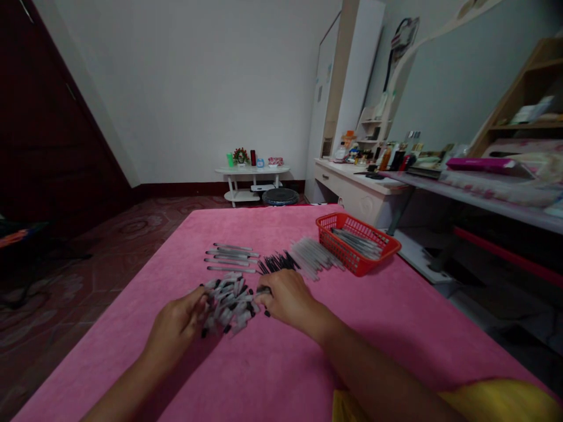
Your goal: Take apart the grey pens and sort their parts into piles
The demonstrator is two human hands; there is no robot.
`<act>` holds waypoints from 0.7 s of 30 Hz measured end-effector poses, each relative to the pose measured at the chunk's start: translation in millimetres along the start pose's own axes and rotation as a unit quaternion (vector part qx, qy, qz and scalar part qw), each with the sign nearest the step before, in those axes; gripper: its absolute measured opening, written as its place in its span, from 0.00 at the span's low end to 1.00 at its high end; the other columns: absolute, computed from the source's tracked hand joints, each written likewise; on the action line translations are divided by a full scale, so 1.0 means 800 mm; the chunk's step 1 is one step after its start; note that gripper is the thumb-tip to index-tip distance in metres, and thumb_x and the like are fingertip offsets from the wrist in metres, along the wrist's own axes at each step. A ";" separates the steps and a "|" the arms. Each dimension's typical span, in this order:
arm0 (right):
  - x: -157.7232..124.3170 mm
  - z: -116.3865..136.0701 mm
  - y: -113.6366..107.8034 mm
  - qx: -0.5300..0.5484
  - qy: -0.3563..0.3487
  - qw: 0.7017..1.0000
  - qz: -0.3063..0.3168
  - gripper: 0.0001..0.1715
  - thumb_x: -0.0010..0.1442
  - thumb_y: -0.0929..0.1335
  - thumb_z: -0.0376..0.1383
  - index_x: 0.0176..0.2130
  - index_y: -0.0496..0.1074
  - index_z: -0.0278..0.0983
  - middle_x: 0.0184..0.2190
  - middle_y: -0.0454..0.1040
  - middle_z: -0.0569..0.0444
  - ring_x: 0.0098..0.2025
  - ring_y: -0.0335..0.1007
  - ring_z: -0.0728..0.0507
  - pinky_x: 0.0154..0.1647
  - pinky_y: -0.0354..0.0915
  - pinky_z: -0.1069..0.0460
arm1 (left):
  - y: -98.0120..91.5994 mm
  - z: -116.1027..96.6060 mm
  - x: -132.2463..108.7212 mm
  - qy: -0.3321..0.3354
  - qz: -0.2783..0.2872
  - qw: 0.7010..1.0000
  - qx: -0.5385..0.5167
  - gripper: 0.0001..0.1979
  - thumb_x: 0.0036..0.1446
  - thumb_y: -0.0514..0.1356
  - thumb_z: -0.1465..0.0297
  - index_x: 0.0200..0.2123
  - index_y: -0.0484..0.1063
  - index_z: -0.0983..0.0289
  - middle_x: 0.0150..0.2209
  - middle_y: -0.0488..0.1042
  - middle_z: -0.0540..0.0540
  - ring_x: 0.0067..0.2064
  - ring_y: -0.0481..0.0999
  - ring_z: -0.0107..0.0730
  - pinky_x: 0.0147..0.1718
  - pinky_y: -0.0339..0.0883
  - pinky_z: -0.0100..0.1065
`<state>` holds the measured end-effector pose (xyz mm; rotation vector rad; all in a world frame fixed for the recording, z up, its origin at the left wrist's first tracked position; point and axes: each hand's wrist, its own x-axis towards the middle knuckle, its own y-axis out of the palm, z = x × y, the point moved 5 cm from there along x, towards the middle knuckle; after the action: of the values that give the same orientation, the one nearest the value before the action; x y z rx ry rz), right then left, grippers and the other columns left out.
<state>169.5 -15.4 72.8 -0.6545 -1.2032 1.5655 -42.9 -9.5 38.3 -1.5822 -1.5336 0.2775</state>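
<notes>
A heap of small grey-and-black pen caps (229, 300) lies on the pink cloth (281, 363). My left hand (176, 328) rests at the heap's left edge, fingers curled into it. My right hand (285, 298) sits at its right edge, fingertips pinched on a small dark piece. Beyond the heap lie a few assembled grey pens (231, 258) in a row, a bundle of thin black refills (277, 262) and a pile of clear pen barrels (313, 257).
A red plastic basket (357, 243) holding grey pens stands at the right rear of the cloth. A white desk (356, 181) crowded with bottles and a shelf unit are to the right. A small white table (251, 176) stands by the far wall.
</notes>
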 end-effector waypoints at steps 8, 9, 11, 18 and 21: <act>-0.008 0.015 0.043 0.041 -0.024 0.998 0.039 0.12 0.54 0.70 0.45 0.35 0.78 0.42 0.33 0.79 0.54 0.36 0.73 0.44 0.31 0.55 0.54 | 0.014 -0.008 -0.002 0.054 -0.020 0.998 -0.016 0.12 0.58 0.55 0.64 0.41 0.75 0.61 0.40 0.79 0.57 0.41 0.78 0.39 0.39 0.70 0.33; -0.007 0.015 0.042 0.046 -0.030 0.998 0.032 0.12 0.54 0.70 0.46 0.34 0.78 0.41 0.33 0.78 0.54 0.36 0.72 0.45 0.31 0.55 0.54 | 0.017 -0.007 -0.004 0.058 -0.017 0.998 -0.015 0.12 0.58 0.56 0.64 0.40 0.76 0.61 0.40 0.79 0.57 0.41 0.78 0.39 0.39 0.70 0.33; -0.004 0.014 0.038 0.061 -0.040 0.997 0.011 0.12 0.53 0.71 0.46 0.33 0.77 0.40 0.32 0.77 0.55 0.35 0.71 0.46 0.31 0.55 0.55 | 0.020 -0.007 -0.006 0.067 -0.015 0.998 -0.017 0.11 0.58 0.56 0.65 0.40 0.76 0.61 0.39 0.79 0.57 0.42 0.78 0.39 0.40 0.70 0.34; 0.000 0.014 0.042 0.217 -0.010 0.976 -0.016 0.12 0.53 0.71 0.38 0.39 0.75 0.39 0.33 0.76 0.56 0.34 0.69 0.48 0.33 0.59 0.56 | 0.006 -0.021 -0.008 0.001 -0.065 0.983 -0.172 0.07 0.57 0.58 0.68 0.38 0.72 0.60 0.38 0.78 0.55 0.41 0.78 0.37 0.41 0.70 0.34; 0.001 0.019 0.047 0.339 -0.012 0.941 -0.010 0.14 0.54 0.69 0.33 0.43 0.74 0.39 0.37 0.76 0.55 0.35 0.69 0.49 0.34 0.61 0.56 | -0.010 -0.024 -0.004 -0.079 -0.148 0.907 -0.386 0.06 0.56 0.60 0.67 0.36 0.65 0.60 0.40 0.78 0.54 0.44 0.78 0.38 0.43 0.71 0.37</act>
<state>141.6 -19.8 43.9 -0.1670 -0.6053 1.8271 -35.9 -21.8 53.6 -1.8941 -2.1395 -0.4443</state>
